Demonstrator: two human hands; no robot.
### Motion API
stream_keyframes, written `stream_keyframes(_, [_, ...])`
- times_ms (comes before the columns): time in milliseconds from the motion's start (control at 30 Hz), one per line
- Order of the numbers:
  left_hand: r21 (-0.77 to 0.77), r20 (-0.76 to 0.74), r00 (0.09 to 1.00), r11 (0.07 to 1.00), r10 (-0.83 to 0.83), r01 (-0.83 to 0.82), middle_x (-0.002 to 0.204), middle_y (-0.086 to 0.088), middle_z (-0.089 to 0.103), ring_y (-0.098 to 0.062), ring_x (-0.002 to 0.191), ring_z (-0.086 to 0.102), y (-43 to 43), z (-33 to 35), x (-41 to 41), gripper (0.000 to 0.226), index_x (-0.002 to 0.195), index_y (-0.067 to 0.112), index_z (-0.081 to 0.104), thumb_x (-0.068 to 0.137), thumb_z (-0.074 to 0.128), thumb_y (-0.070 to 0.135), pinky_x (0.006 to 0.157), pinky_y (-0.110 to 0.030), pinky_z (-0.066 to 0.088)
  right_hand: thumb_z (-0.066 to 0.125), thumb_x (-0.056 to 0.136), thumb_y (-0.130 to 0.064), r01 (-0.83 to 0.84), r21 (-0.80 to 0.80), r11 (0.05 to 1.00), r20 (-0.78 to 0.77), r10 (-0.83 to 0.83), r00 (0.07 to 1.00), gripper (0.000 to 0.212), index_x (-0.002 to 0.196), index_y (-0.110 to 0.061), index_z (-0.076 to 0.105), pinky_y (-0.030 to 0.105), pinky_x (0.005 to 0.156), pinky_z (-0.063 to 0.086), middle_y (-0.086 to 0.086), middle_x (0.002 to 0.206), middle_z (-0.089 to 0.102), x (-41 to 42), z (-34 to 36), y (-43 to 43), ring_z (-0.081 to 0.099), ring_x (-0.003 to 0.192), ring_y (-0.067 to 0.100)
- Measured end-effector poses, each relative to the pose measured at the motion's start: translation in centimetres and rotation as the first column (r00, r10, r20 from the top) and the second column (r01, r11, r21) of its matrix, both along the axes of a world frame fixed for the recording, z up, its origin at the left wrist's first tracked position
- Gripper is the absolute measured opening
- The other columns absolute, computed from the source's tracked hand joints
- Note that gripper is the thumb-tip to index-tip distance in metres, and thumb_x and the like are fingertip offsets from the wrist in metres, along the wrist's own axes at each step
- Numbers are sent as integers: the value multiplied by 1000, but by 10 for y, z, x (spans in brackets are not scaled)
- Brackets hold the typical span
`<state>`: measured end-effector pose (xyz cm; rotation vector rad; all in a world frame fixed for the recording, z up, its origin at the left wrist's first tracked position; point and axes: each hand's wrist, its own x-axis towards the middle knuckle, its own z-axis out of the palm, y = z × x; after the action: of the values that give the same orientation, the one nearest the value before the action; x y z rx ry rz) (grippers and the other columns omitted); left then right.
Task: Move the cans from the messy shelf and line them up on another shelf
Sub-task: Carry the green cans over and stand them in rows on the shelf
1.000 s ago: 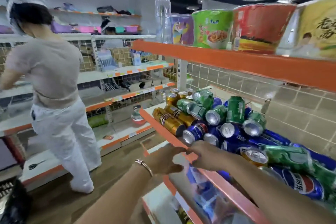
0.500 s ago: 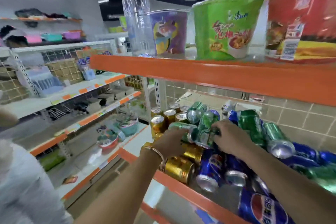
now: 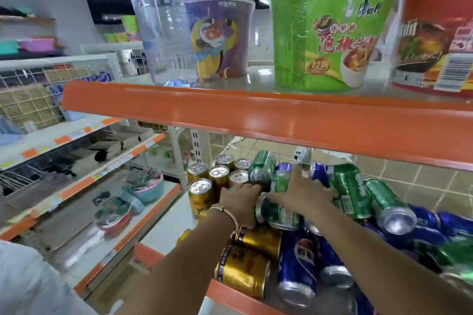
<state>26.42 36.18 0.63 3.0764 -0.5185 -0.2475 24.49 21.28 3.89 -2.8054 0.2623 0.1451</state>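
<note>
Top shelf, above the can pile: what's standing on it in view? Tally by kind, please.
Clear plastic bottle: 1
Noodle cups: 3 (purple cup, green cup, red cup)
Total: 4 on the top shelf. The red cup is cropped by the frame edge, so more may stand beyond it.

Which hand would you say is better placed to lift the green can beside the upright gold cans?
Left, probably: the left hand is at that green can, while the right hand covers cans farther right.
</note>
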Motion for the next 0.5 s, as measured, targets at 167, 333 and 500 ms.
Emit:
stream_keyframes(167, [-93, 111, 993, 994, -48, 59, 124, 4, 56, -23, 119, 52, 7, 10, 5, 76, 128, 28, 37, 63, 76, 35, 109, -57, 24, 73, 56, -66, 21, 291, 956, 19, -28, 999, 119, 148, -27, 8, 55, 106, 33, 6, 137, 49, 7, -4, -10, 41, 130, 35])
stream_keyframes(333, [-607, 45, 985, 788, 165, -104, 95, 6, 62, -18, 85, 60, 14, 31, 1, 57, 103, 22, 46, 58, 79, 35, 68, -31, 48, 84, 61, -43, -33, 469, 883, 130, -31, 991, 107, 146, -18, 24, 45, 103, 39, 6, 141, 41, -6, 4, -18, 43, 127, 28])
stream_keyframes(500, [-876, -13, 970, 465, 244, -129, 86, 9, 63, -14, 81, 63, -10, 56, -13, 53, 98, 25, 49, 55, 77, 40, 71, -35, 54, 85, 40, -54, -55, 636, 770, 221, -114, 968, 108, 133, -21, 41, 49, 96, 47, 0, 129, 53, -29, 20, -29, 54, 114, 23])
